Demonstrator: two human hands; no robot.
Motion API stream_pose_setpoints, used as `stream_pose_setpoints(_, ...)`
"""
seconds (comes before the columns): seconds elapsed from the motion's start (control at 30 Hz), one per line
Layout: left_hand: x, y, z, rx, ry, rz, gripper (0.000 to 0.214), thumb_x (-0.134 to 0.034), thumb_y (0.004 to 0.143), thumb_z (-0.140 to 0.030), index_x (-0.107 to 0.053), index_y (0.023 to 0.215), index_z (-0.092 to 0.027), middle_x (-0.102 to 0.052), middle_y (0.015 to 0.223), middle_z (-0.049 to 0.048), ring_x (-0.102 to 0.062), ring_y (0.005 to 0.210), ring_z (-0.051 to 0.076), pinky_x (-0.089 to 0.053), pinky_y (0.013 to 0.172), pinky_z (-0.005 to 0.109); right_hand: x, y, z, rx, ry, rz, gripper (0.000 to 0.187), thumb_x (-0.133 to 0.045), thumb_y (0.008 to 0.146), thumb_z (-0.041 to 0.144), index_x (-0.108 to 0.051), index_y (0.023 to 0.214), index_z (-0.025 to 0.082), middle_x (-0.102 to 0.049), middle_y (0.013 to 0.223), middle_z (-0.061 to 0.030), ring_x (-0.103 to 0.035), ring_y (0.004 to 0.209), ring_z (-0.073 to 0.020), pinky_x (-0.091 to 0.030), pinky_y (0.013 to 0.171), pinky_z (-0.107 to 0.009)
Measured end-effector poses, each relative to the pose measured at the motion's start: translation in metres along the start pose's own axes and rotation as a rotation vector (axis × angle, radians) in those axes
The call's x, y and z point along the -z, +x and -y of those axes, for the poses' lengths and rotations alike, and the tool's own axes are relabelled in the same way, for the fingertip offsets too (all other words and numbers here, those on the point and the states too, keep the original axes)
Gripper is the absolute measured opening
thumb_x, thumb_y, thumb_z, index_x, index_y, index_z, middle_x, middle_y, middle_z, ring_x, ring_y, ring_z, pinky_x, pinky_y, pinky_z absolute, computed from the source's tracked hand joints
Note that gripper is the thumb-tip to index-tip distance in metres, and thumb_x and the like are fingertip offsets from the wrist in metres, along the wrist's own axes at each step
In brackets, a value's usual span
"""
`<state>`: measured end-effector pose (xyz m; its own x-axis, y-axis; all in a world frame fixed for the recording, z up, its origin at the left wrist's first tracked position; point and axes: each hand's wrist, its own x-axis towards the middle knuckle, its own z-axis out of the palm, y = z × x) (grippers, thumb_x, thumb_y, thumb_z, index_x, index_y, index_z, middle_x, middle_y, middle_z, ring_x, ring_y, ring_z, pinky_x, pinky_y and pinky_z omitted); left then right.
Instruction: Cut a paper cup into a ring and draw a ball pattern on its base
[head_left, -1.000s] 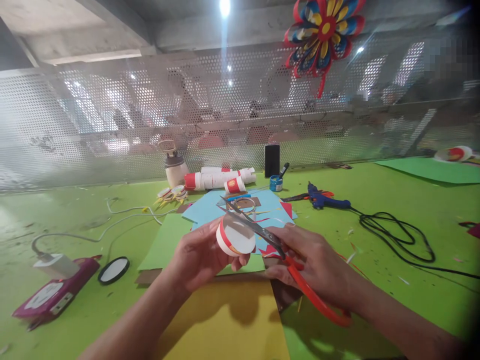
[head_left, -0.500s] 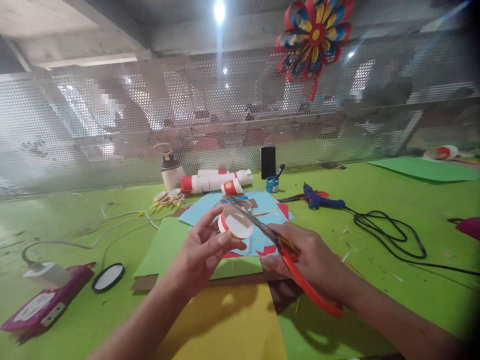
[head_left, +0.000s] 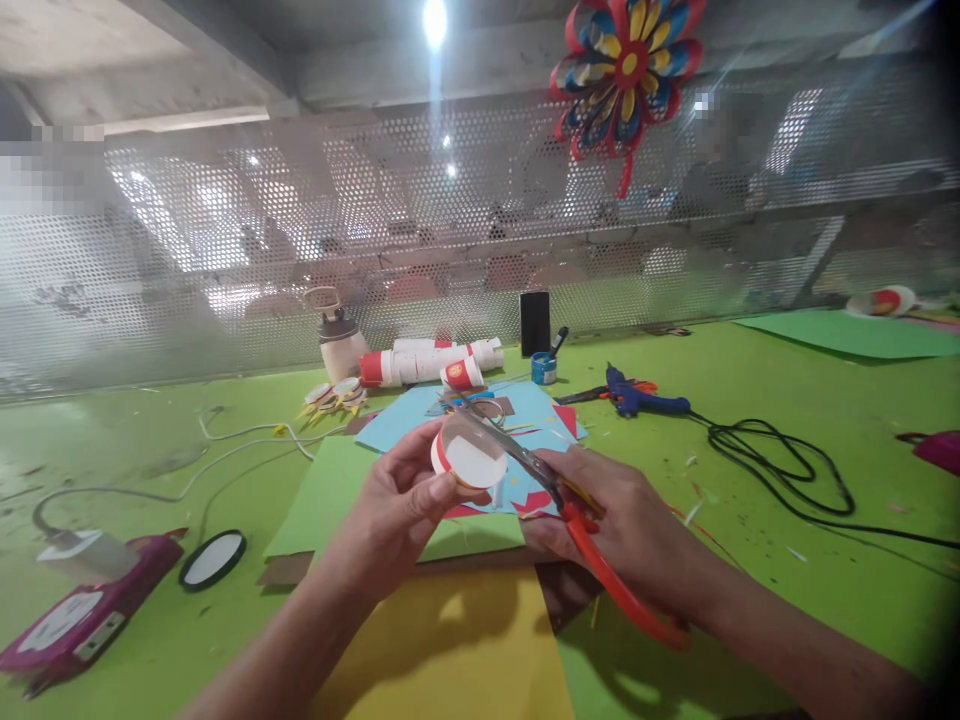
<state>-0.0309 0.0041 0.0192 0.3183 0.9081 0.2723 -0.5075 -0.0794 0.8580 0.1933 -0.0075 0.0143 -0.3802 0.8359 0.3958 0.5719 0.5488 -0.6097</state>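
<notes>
My left hand (head_left: 409, 495) is closed round a cut-down paper cup (head_left: 472, 458), white with a red band, its pale round face turned toward me. In my right hand (head_left: 619, 505) are scissors (head_left: 600, 560) with red-orange handles. Their blades reach over the upper right rim of the cup piece; whether they touch it I cannot tell. Beneath both hands lie light blue paper (head_left: 409, 415), a green sheet (head_left: 330, 500) and a yellow sheet (head_left: 450, 640), with red scraps among them.
Behind the papers lie stacked paper cups (head_left: 431, 362), beside a spray bottle (head_left: 341, 335). A blue glue gun (head_left: 641, 395) trails a black cable on the right. A magenta power strip (head_left: 90, 600) and a black-rimmed disc (head_left: 213, 560) are at left. A paper flower (head_left: 630, 65) hangs above.
The cup piece has shifted slightly left and turned a little in my left hand. My right hand stays almost in place with the scissors. The view has moved a little.
</notes>
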Motion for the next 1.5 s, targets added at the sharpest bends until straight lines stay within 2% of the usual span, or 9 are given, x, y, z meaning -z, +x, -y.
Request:
stream_pose_setpoints(0.17, 0.002, -0.0005, -0.0029, 0.006, -0.036, 0.01, 0.037, -0.079, 0.073, -0.028, -0.07, 0.108, -0.02, -0.073, 0.1, 0.006, -0.069, 0.087, 0.02, -0.057, 0.07, 0.024, 0.0003, 0.0006, -0.0008, 0.021, -0.047, -0.001, 0.044, -0.063, 0.084, 0.05, -0.062, 0.114, 0.017, -0.06, 0.085, -0.0048, -0.055, 0.078, -0.02, -0.047, 0.074, -0.035)
stream_pose_setpoints(0.37, 0.0025, -0.0013, -0.0027, 0.045, -0.034, 0.116, 0.03, -0.072, 0.081, -0.03, -0.07, 0.107, -0.014, -0.072, 0.094, 0.0072, -0.067, 0.074, 0.015, -0.056, 0.07, 0.026, 0.0005, 0.0031, -0.0019, 0.056, -0.07, 0.005, 0.05, -0.064, 0.084, 0.048, -0.057, 0.123, 0.016, -0.06, 0.095, -0.0082, -0.057, 0.085, -0.022, -0.048, 0.077, -0.038)
stream_pose_setpoints(0.7, 0.001, -0.0007, -0.0024, 0.048, -0.079, 0.069, 0.038, -0.075, 0.077, -0.026, -0.061, 0.111, -0.015, -0.074, 0.091, 0.0081, -0.07, 0.073, 0.018, -0.057, 0.067, 0.028, 0.0009, 0.0008, -0.0025, 0.085, -0.108, -0.011, 0.048, -0.063, 0.085, 0.049, -0.058, 0.122, 0.018, -0.061, 0.092, -0.0073, -0.057, 0.08, -0.0201, -0.049, 0.073, -0.035)
stream_pose_setpoints(0.97, 0.0011, 0.0003, -0.0043, 0.052, -0.069, 0.125, 0.033, -0.071, 0.081, -0.029, -0.065, 0.111, -0.014, -0.074, 0.096, 0.0082, -0.071, 0.083, 0.019, -0.056, 0.071, 0.024, 0.0011, 0.0004, -0.0007, 0.038, -0.104, 0.018, 0.05, -0.061, 0.085, 0.051, -0.058, 0.121, 0.016, -0.057, 0.09, -0.0071, -0.054, 0.079, -0.0205, -0.046, 0.073, -0.036)
stream_pose_setpoints(1.2, 0.003, -0.0009, -0.0043, 0.066, -0.096, 0.105, 0.032, -0.072, 0.08, -0.029, -0.065, 0.108, -0.015, -0.073, 0.096, 0.0067, -0.072, 0.082, 0.02, -0.058, 0.073, 0.026, 0.0017, -0.001, 0.0004, 0.027, -0.105, 0.031, 0.046, -0.063, 0.085, 0.048, -0.06, 0.116, 0.015, -0.056, 0.088, -0.0063, -0.053, 0.079, -0.0204, -0.044, 0.071, -0.035)
stream_pose_setpoints(1.5, 0.0041, 0.0016, -0.0031, 0.07, -0.13, 0.126, 0.031, -0.066, 0.085, -0.029, -0.065, 0.112, -0.014, -0.073, 0.102, 0.009, -0.072, 0.087, 0.023, -0.059, 0.077, 0.029, 0.002, -0.0008, -0.0011, 0.027, -0.103, 0.032, 0.043, -0.063, 0.085, 0.049, -0.06, 0.114, 0.016, -0.055, 0.084, -0.0039, -0.051, 0.074, -0.0181, -0.042, 0.068, -0.032)
